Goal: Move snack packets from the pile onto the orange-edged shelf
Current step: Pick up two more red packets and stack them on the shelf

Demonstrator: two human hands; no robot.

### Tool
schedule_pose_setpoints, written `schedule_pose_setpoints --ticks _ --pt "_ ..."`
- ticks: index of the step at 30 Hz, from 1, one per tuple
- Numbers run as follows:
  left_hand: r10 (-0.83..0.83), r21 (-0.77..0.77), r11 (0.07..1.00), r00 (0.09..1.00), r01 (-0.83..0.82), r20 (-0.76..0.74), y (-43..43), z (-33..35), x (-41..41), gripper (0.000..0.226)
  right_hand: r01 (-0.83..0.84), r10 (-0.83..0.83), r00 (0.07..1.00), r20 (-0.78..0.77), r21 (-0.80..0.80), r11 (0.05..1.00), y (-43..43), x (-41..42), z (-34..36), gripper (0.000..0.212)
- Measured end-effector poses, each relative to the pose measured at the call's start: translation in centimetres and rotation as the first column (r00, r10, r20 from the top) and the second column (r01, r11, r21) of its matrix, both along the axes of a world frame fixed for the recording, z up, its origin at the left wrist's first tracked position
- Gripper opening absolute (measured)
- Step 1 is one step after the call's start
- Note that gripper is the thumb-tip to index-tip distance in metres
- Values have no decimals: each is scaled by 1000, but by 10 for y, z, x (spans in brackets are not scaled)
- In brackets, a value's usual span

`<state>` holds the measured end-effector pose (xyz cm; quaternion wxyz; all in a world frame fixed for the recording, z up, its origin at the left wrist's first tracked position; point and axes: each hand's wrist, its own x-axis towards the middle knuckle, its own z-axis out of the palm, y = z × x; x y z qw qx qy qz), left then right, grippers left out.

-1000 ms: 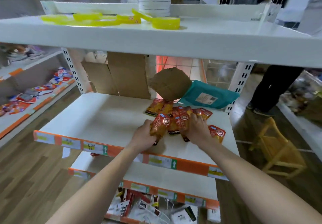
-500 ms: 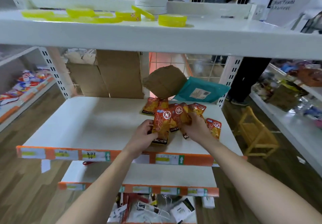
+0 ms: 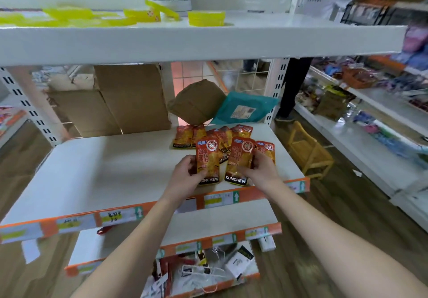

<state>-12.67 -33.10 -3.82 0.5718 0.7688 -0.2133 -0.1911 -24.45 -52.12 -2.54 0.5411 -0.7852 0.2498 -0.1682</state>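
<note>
Nearest, both forearms reach in over the front edge of the orange-edged shelf (image 3: 254,193). A second ago the two hands were bunched together over one clump of packets further back; now they have drawn toward the front edge and parted, each with its own packet.

The left hand (image 3: 187,177) has its fingers curled round the left side of a red packet (image 3: 207,163), thumb on the face, the printed bottom strip showing below. The right hand (image 3: 259,168) is closed on a second packet (image 3: 238,161), fingers over its right side; it may hold another behind, which I cannot tell. Both packets stand tilted up near the front edge, right of middle, just beside each other.

Beyond them the pile (image 3: 208,135) of like packets lies overlapped toward the back right corner of the shelf. Behind it a brown parcel (image 3: 196,103) leans against a teal mailer (image 3: 245,110) at the back edge.

So two packets look split off and ready to be laid flat along the front; most of the pile is yet to be moved, and the left half of the shelf is bare.
</note>
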Motion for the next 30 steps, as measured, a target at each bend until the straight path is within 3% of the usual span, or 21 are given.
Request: schedule_pose_setpoints --ticks 4,8,15,30 --pt "-36 -14 999 999 35 -27 -8 8 -2 40 6 -9 998 57 46 999 -11 -19 10 33" --pt "-129 -15 992 989 128 -68 -43 15 -12 68 26 -33 997 76 88 996 -34 -48 22 32" --pt "-370 -128 927 916 353 -155 -142 36 -71 39 178 -187 979 80 114 977 -97 -135 30 34" --pt "-734 -125 680 669 723 -121 -372 17 -295 37 602 -613 786 82 126 789 -252 -400 6 36"
